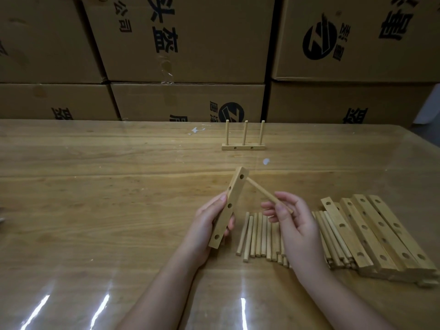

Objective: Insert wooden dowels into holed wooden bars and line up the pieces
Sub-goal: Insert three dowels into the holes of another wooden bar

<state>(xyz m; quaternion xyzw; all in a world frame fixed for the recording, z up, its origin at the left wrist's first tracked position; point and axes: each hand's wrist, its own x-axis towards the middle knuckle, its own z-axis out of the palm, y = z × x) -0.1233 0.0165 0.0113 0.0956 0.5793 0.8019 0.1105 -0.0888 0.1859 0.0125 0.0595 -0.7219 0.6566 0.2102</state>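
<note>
One finished piece (243, 146) stands at the far side of the desk (95, 210): a bar lying flat with three dowels upright in it. As I judge it, that is the only assembly done, and the second is only beginning. Near the front edge a row of loose dowels (258, 234) lies side by side. To their right a stack of holed bars (381, 234) waits with more dowels tucked against it, so most of the work is left.

The left hand (207, 227) grips a holed bar (228, 206) by its lower half, with the thumb on one edge and the fingers curled behind. It holds the bar tilted above the desk, its hole-bearing face toward the camera. The right hand (297, 225) pinches a single dowel (266, 195) near its nearer end between thumb and fingertips. The dowel's far tip meets the bar's side close to the upper end, but I cannot tell whether it has entered a hole.
</note>
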